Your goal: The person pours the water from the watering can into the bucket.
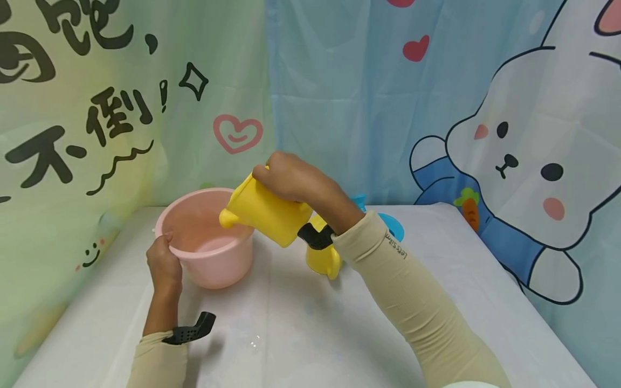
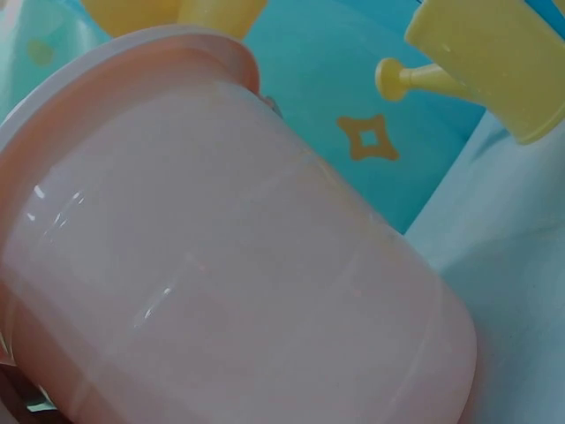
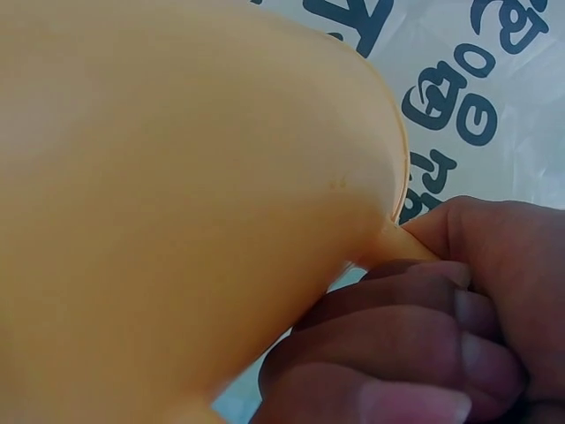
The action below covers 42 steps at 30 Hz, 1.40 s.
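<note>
My left hand (image 1: 165, 264) grips the left side of the rim of a pink plastic bucket (image 1: 218, 264), which stands on the table. By its handle, my right hand (image 1: 291, 178) holds a yellow watering can (image 1: 269, 213), tilted so its spout hangs over the bucket's opening. Curled fingers (image 3: 380, 336) wrap the handle in the right wrist view, with the can's side (image 3: 177, 177) filling the left. The left wrist view is mostly the bucket's outer wall (image 2: 247, 247); part of the held can (image 2: 212, 13) shows above its rim.
A second yellow watering can (image 1: 320, 261) stands on the white-covered table (image 1: 301, 334), partly hidden behind my right wrist. Beyond it a blue object (image 1: 392, 226) shows past my forearm. A printed curtain (image 1: 330, 108) hangs behind the table. Small wet-looking spots (image 1: 255, 340) glint near the front.
</note>
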### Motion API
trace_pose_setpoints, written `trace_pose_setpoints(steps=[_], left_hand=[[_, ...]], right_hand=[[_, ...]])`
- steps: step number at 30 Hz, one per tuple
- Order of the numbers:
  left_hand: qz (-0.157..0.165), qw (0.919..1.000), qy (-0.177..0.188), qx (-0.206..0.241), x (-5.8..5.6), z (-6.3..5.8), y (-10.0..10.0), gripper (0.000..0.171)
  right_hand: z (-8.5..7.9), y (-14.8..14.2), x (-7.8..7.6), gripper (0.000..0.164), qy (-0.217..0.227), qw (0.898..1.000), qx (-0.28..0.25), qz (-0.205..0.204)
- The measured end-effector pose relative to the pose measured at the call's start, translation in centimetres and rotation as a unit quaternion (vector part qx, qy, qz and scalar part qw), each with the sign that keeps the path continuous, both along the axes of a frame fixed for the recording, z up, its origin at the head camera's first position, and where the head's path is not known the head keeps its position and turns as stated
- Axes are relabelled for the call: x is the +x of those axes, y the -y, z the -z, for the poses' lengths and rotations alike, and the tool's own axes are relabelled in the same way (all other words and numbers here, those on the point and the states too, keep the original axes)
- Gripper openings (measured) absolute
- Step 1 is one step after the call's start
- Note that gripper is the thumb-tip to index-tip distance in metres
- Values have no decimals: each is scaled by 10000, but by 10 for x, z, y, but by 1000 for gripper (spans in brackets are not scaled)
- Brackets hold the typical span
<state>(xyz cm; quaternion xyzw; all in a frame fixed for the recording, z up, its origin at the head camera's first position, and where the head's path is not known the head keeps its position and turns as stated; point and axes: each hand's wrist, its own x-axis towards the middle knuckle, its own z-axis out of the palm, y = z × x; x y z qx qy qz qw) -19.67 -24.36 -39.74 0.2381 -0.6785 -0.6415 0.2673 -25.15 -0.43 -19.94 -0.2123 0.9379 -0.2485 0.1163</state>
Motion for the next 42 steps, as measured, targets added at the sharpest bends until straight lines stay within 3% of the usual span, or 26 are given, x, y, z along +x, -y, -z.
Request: trace_pose_setpoints(steps=[20, 28, 42], left_hand=[[76, 9999, -91, -50, -3, 2, -2, 57], [-63, 9999, -3, -103, -1, 0, 0, 57], [47, 9999, 75, -129, 0, 2, 1, 58]], right_hand=[[-1, 2, 0, 36, 66, 9998, 174, 56], [-2, 5, -1, 36, 42, 9999, 106, -122], [0, 6, -2, 35, 109, 9998, 172, -14]])
